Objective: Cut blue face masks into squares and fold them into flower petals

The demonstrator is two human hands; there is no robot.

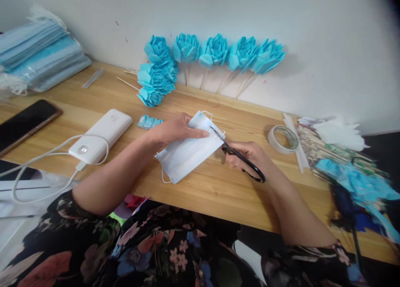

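A pale blue face mask (190, 158) with white ear loops is held tilted over the wooden table. My left hand (178, 131) grips it near its upper edge, thumb on top and fingers hidden behind. My right hand (246, 153) is closed around a pair of scissors with black handles (250, 166). The blades lie at the mask's upper right edge, pointing toward my left thumb; whether they have cut into it I cannot tell. A small folded blue strip (149, 122) rests on the table beside my left wrist.
Several blue flowers on sticks (215, 51) lean at the wall. A tape roll (283, 139) and a pile of blue scraps (356, 180) lie right. Left are a power bank (101, 135) with a cable, a phone (28, 122) and stacked masks (40, 51).
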